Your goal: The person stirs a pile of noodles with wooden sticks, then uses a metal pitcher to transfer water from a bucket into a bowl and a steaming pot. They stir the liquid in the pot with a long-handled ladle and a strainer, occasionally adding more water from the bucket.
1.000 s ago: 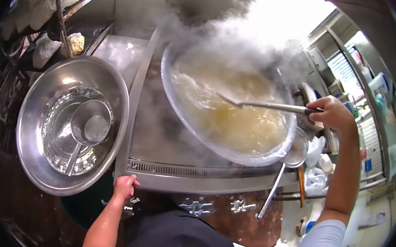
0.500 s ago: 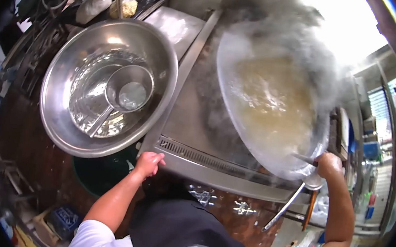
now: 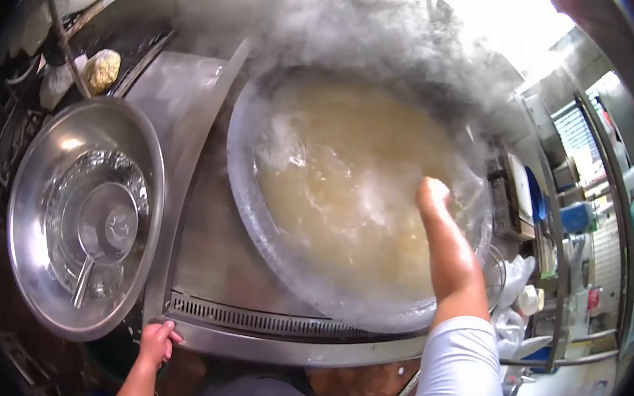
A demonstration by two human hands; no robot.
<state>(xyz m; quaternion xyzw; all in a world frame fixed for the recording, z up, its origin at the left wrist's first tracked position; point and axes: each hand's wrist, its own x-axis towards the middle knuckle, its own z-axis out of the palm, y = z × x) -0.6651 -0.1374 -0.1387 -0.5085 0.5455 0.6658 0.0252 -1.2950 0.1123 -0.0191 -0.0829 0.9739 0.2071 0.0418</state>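
A large round cooking pan [image 3: 270,258] of cloudy yellowish liquid [image 3: 334,169] steams on the steel stove. My right hand [image 3: 435,195] reaches out over the liquid with its fingers closed; what they grip is hidden behind the hand and in the steam. My left hand [image 3: 159,341] is at the stove's front steel edge [image 3: 244,345], fingers curled and nothing seen in them. Left of the stove, a wide steel basin [image 3: 22,248] holds clear water. A steel dipper [image 3: 96,228] lies in that water, its handle pointing toward me.
A slotted drain grate [image 3: 246,315] runs along the stove's front. A dark green tub [image 3: 108,357] is partly visible under the basin. Bags [image 3: 102,71] sit at the back left. Shelves with white and blue items [image 3: 532,194] line the right. Steam blurs the pan's far side.
My right hand has moved from the pan's near right rim, where it held a grey handle, forward over the liquid. The view has shifted right. My left hand stays by the stove edge.
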